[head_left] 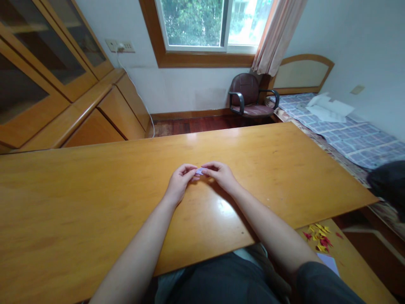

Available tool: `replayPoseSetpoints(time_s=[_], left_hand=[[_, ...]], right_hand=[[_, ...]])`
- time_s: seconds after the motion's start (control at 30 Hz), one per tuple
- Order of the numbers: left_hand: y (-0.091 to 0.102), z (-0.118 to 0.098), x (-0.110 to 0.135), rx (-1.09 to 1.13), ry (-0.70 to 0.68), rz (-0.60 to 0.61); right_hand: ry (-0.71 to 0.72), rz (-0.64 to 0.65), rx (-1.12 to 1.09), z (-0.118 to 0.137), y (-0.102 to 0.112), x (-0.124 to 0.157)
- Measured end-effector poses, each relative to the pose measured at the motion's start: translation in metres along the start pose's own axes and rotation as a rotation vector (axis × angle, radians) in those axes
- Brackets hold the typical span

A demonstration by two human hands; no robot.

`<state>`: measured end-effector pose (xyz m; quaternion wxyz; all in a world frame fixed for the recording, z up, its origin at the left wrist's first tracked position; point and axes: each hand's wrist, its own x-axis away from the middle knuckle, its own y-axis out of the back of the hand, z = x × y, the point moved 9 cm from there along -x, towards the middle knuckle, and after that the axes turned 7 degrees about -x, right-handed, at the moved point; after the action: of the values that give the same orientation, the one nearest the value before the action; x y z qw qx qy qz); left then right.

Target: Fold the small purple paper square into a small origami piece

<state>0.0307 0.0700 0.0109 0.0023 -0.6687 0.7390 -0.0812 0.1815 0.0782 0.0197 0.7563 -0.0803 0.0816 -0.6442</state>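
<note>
Both my hands meet over the middle of a long wooden table (95,190). Between their fingertips is a small pale purple piece of paper (200,170). My left hand (179,181) pinches its left end with fingers curled. My right hand (221,174) pinches its right end, also with fingers closed. The paper is held just above the tabletop and is mostly hidden by my fingers.
A low wooden stool (357,261) at lower right carries several small red and yellow folded paper pieces (319,237) and a pale sheet (329,261). A bed (354,135) runs along the right, an office chair (249,98) stands under the window, and wooden cabinets (57,84) line the left wall.
</note>
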Motion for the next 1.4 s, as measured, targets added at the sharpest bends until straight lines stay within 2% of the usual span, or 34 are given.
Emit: replayPoseSetpoints(time_s=[0.2, 0.4, 0.5, 0.77, 1.17, 1.3, 1.4], left_hand=[[-0.005, 0.0, 0.002, -0.06, 0.005, 0.031], [-0.004, 0.008, 0.0, -0.078, 0.076, 0.065], [-0.001, 0.005, -0.001, -0.026, 0.042, 0.03], [0.002, 0.005, -0.001, -0.021, 0.047, -0.005], [-0.008, 0.006, 0.004, -0.112, 0.104, 0.105], [-0.009, 0.006, 0.003, -0.162, 0.06, 0.124], [-0.007, -0.003, 0.003, -0.296, -0.066, 0.096]], right_hand=[[-0.002, 0.047, 0.016, -0.001, -0.004, -0.001], [0.066, -0.005, 0.064, 0.004, 0.002, 0.0], [0.074, -0.024, 0.02, 0.004, 0.003, -0.001], [-0.079, 0.012, -0.13, -0.015, -0.002, -0.002], [0.0, -0.02, -0.222, -0.002, 0.0, 0.0], [-0.002, -0.043, -0.196, -0.002, 0.001, 0.0], [-0.02, -0.049, -0.15, -0.003, 0.001, 0.0]])
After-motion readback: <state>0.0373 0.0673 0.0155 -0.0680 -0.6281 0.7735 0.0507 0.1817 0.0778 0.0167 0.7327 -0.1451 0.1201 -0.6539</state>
